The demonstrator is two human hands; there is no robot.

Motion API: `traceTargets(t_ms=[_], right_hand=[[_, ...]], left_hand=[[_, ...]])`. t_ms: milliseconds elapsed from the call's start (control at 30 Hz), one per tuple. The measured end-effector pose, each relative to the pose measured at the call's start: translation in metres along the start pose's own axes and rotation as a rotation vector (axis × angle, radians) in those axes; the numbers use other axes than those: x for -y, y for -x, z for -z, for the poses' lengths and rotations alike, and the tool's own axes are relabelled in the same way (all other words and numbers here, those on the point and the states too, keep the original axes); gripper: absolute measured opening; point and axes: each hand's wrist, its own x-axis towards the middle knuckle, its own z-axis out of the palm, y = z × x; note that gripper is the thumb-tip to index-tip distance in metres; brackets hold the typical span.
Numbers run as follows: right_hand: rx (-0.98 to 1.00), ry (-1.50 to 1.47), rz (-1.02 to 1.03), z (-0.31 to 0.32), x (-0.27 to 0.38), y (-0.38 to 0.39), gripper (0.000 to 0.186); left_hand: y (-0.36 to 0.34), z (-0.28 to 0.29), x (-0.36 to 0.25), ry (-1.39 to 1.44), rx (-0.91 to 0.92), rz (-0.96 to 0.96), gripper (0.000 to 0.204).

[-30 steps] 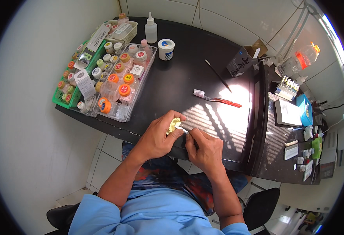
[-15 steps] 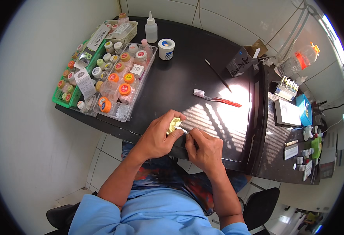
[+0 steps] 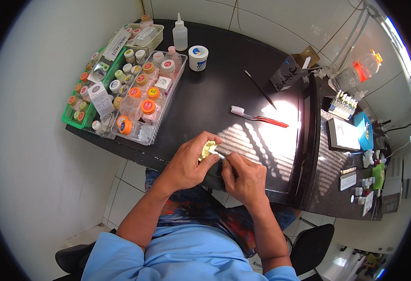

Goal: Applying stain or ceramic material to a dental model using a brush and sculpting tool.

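A pale yellow dental cast (image 3: pixel 207 149) is gripped in my left hand (image 3: pixel 189 164), above the near edge of the black table. Fingers curl over its far side and the thumb presses at its near side. Pinched in my right hand (image 3: pixel 246 182) is a slim tool with a whitish, shiny end (image 3: pixel 220 156). That end points left and meets the cast by my left thumb; whether it is a blade or a spatula cannot be made out. My right fingers hide the rest of the tool.
Beyond my hands lie a red toothbrush (image 3: pixel 259 119) and a thin dark brush (image 3: pixel 260 90). Trays of small jars (image 3: pixel 155 124) fill the left side, near a white tub (image 3: pixel 198 58) and a dropper bottle (image 3: pixel 179 35). A raised black ledge (image 3: pixel 310 140) borders the right.
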Motion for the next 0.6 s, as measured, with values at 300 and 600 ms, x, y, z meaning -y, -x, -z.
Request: traceTargets(t_ms=[300,600], right_hand=[[0.015,0.005,-0.007,0.0008,0.0008,0.0006,0.012],[0.015,-0.007,-0.011,0.0020,-0.0002,0.0001,0.013]], left_hand=[[-0.0004,0.0008,-0.0012,-0.008,-0.001,-0.005,0.031],[0.0000,-0.0009,-0.0024,-0.020,-0.027,-0.037,0.029]])
